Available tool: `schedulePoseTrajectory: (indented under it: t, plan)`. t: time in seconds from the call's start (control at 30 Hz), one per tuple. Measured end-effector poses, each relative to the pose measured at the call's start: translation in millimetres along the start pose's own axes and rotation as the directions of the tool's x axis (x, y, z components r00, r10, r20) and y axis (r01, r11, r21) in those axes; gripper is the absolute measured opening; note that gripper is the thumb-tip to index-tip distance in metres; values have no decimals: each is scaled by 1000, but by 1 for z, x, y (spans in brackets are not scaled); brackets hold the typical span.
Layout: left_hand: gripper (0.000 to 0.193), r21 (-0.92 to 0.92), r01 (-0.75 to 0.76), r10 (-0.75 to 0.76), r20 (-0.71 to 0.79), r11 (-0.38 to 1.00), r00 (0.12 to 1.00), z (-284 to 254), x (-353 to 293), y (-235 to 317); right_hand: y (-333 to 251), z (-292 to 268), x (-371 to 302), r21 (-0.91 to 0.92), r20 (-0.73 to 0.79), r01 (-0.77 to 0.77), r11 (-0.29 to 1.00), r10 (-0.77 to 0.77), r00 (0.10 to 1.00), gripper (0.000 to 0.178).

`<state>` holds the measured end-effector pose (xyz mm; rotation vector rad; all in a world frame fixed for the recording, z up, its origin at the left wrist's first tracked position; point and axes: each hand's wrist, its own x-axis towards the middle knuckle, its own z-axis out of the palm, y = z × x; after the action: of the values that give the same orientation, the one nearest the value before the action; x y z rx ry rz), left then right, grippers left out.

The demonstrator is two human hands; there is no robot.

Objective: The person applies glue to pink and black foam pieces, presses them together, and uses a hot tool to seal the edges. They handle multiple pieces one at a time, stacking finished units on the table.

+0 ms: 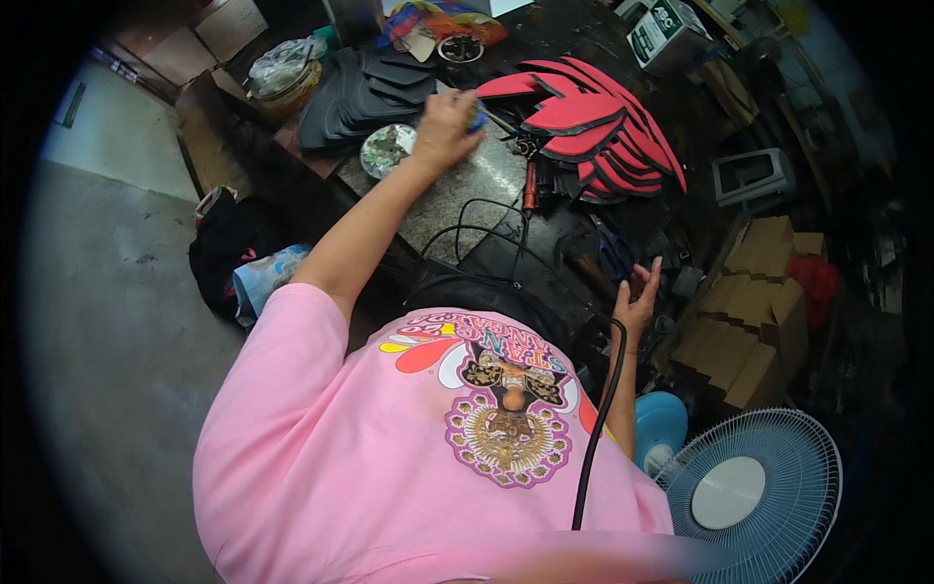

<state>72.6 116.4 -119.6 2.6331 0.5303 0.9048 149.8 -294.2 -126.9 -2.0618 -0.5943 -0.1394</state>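
My left hand [448, 131] reaches over a speckled grey slab [443, 209] on the dark workbench. Its fingers are curled round a small blue object [477, 119], mostly hidden by the hand. Beside that wrist sits a round white dish with green stains [387, 148]. Curved black foam-like pieces [362, 97] are stacked to its left, and red-faced pieces with black edges [584, 122] are piled to its right. My right hand [637, 302] is raised at the bench's right side, fingers apart and holding nothing. Nearest to it is a pair of dark blue-handled scissors [611, 251].
A red-handled tool [530, 185] lies by the slab's right edge, near a looping black cable [477, 229]. Another black cable hangs past my right wrist. Cardboard boxes [744, 321] and a fan [749, 496] stand at the right. A basket with plastic bags [285, 78] is at the far left.
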Motion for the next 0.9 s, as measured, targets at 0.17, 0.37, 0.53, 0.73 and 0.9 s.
schedulePoseTrajectory:
  t: [0.17, 0.37, 0.53, 0.73, 0.9]
  plan:
    - [101, -181, -82, 99, 84, 980, 992, 4, -7, 22, -53, 17, 57, 150, 184, 202, 968, -228, 956, 64]
    - [112, -784, 331, -341, 163, 525, 926, 19, -10, 17, -113, 89, 119, 441, 534, 60, 896, -315, 785, 60]
    - [98, -786, 365, -302, 236, 499, 923, 30, -25, 10, -129, 167, 153, 380, 715, -178, 908, -166, 679, 59]
    - [85, -812, 438, -262, 359, 386, 896, 30, -30, 1, -117, 207, 186, 266, 719, -151, 952, -91, 689, 57]
    - [91, -849, 441, -329, 344, 292, 879, 34, -32, 3, -106, 219, 186, 231, 799, -123, 965, -116, 590, 60]
